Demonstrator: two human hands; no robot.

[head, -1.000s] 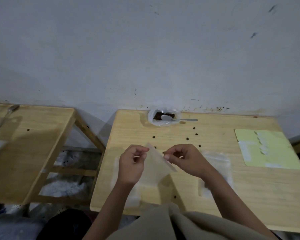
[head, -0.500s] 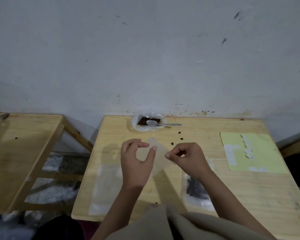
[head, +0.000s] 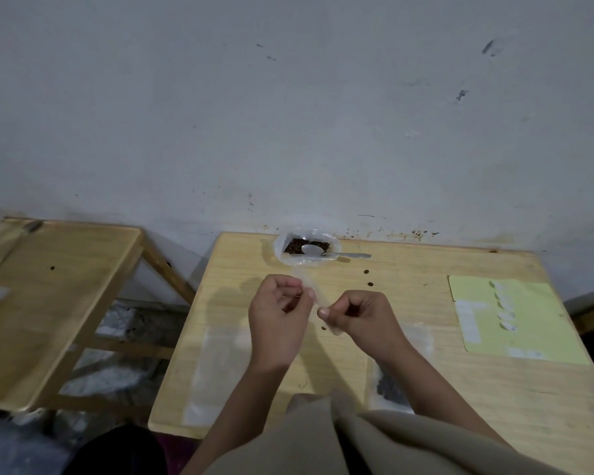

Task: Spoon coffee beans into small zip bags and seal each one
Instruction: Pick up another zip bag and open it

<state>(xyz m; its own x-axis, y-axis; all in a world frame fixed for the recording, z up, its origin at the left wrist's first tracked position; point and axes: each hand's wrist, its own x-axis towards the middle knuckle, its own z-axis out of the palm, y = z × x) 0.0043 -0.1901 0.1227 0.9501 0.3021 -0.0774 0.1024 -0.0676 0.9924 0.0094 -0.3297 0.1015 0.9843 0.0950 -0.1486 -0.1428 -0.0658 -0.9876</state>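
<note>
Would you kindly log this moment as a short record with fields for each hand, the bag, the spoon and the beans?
left hand: pinches the empty zip bag
right hand: pinches the same bag
spoon: rests across the bean container
filled bag: flat on the table, near right
loose beans: scattered on table
green sheet: far right

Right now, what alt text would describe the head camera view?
Two hands, left hand and right hand, pinch a small clear zip bag above a wooden table. Behind sits a container of coffee beans with a spoon; a filled bag lies right.
</note>
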